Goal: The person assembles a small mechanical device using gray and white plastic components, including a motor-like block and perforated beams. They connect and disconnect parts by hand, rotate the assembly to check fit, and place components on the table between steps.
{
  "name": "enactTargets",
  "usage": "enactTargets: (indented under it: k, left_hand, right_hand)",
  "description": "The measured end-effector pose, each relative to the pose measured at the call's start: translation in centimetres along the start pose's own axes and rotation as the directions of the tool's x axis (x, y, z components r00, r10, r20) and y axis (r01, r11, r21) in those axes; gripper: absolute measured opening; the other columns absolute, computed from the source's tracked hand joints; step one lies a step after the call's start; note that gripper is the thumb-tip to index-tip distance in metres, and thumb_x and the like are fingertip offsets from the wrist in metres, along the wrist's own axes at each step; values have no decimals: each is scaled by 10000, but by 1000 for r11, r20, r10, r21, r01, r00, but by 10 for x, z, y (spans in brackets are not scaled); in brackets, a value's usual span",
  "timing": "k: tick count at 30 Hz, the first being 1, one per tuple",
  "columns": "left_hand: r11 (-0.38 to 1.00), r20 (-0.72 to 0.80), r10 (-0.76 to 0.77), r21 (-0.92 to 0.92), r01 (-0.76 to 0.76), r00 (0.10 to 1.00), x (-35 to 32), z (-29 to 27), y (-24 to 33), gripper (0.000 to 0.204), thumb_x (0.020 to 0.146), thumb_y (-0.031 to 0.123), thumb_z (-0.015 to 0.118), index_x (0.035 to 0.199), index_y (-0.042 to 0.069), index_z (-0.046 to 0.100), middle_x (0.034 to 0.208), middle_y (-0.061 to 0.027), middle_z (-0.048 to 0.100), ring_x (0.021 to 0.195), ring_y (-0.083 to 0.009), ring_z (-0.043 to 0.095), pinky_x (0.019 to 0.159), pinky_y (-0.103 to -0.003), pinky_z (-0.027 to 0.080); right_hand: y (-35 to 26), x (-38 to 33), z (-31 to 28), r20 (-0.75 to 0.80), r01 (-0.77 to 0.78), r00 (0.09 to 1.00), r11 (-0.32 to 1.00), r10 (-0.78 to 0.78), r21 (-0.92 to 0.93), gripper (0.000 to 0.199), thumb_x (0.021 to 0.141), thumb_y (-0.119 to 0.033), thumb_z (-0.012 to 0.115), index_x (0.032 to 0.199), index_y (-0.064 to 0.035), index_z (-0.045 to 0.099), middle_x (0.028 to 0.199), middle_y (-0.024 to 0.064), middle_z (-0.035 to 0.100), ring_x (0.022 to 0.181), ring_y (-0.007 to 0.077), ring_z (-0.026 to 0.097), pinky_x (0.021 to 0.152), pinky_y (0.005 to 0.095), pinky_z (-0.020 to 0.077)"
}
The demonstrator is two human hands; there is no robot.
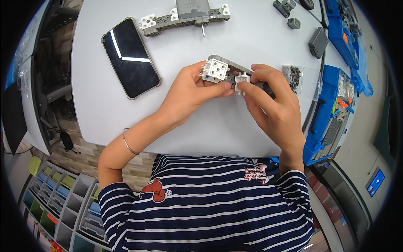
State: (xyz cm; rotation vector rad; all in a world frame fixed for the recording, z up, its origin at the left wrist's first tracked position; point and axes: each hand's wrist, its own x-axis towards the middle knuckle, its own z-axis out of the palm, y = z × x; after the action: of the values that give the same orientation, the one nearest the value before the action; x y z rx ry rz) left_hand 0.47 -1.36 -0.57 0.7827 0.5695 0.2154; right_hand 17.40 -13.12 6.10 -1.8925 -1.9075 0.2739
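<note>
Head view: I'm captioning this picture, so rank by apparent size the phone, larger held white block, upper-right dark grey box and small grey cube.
1. Phone
2. Larger white block and dark grey box: look alike, so unranked
3. Small grey cube

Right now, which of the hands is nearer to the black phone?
Left. The left hand is right of the phone, apart from it; the right hand is farther right.

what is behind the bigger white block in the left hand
A grey beam shows past the white block, above and right; whatever that block and left hand cover is hidden.
</note>
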Motion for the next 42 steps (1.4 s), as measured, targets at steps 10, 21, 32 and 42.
enactTargets:
  k: [10,21,32,42]
  left_hand:
    - [998,7,58,23,-58,998,-5,4,2,358,949,21,691,1281,-48,574,1218,-142,695,1085,-202,704,1012,-346,569]
    - [991,-18,111,73,-110,994,-12,11,-3,347,956,41,701,1267,-58,581,1201,-142,699,1086,-202,703,1003,-330,571]
    - [989,25,126,81,-127,992,-15,11,3,416,898,12,758,1267,-38,572,1200,-132,684,1092,-202,694,989,-332,582]
    - [976,-21,204,75,-202,979,-11,14,-1,486,818,14,823,1215,1,543,1144,-89,656,1087,-153,674,979,-308,584]
  right_hand:
    - [4,-1,3,-31,32,999,999,-31,12,337,705,85,776,1005,-62,725,1031,100,625,1115,325,667,826,409,569]
    - [5,-4,-1,15,87,996,995,-86,-51,320,698,37,807,988,-82,745,949,86,630,1126,327,676,794,398,584]
    - [-1,-4,4,-3,79,997,997,-79,-15,324,694,59,793,993,-60,752,925,82,610,1120,330,672,808,404,576]
    - [0,-9,13,-69,138,988,990,-138,1,387,704,65,735,1081,-18,737,925,93,605,1098,345,671,774,397,584]
